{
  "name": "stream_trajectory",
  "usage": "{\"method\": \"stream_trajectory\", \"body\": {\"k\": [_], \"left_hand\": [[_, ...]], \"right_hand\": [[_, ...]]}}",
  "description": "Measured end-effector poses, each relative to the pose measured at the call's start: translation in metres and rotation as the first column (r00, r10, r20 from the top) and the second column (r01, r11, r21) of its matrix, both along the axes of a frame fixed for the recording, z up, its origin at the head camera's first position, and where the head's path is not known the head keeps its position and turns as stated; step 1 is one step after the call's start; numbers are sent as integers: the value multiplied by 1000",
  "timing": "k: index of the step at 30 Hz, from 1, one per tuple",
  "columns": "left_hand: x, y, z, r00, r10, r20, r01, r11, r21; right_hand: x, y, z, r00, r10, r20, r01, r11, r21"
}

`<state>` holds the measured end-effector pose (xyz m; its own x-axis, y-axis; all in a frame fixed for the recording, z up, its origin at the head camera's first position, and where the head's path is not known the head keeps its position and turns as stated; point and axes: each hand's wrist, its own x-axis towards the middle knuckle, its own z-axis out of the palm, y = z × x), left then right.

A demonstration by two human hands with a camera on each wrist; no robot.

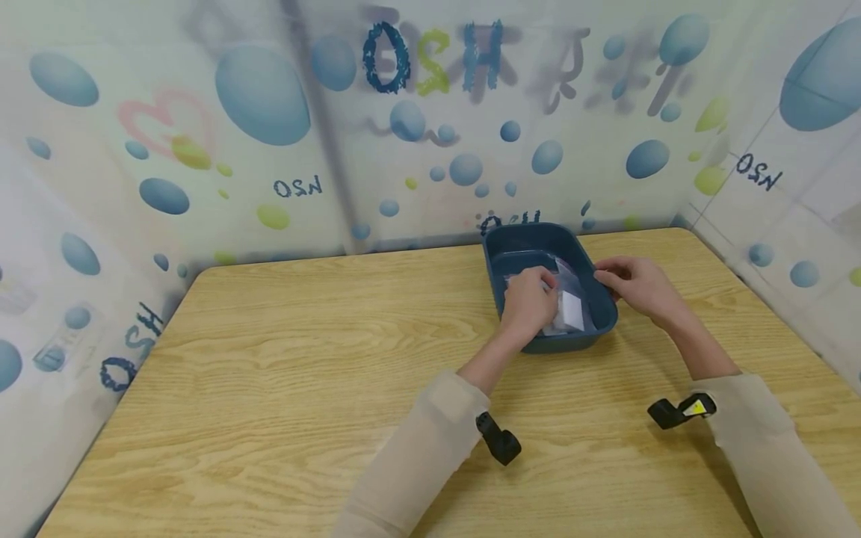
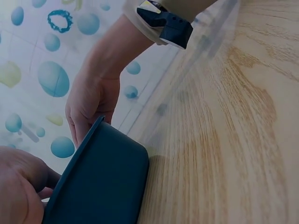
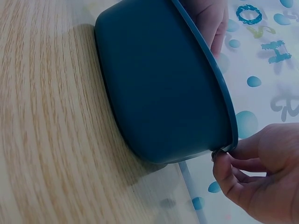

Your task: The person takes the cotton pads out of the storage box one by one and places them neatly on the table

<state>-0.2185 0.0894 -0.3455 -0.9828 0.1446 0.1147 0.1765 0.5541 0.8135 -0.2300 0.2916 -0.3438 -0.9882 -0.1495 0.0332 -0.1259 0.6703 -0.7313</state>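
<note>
A dark blue plastic bin (image 1: 561, 343) stands at the table's back right. Inside it lie clear plastic bags (image 1: 570, 278) and a small white box (image 1: 572, 311). My left hand (image 1: 530, 302) reaches over the near left rim into the bin, its fingers bent down among the bags; the left wrist view shows that hand (image 2: 21, 186) at the rim, and I cannot tell what its fingertips hold. On the right side, my right hand (image 1: 639, 286) pinches the bin's rim between thumb and fingers, as the right wrist view shows of the hand (image 3: 261, 172).
The wood-grain table (image 1: 282, 388) extends wide to the left of the bin. Close behind its back edge hangs a pale sheet (image 1: 377, 187) printed with blue and green spots and letters. Black wrist cameras (image 1: 499, 439) jut from both sleeves.
</note>
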Motion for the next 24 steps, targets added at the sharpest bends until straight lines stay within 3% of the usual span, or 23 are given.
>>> {"method": "stream_trajectory", "body": {"k": [6, 11, 24], "left_hand": [[2, -3, 0, 1000, -2, 13, 0, 991, 134], [2, -10, 1, 1000, -17, 15, 13, 970, 243], [3, -29, 1, 997, -74, -3, 71, 928, 366]], "right_hand": [[-1, 1, -1, 1000, -2, 15, 2, 1000, -3], [-2, 1, -2, 1000, -3, 17, 3, 1000, 2], [-2, 2, -2, 1000, -2, -2, 2, 1000, 16]]}}
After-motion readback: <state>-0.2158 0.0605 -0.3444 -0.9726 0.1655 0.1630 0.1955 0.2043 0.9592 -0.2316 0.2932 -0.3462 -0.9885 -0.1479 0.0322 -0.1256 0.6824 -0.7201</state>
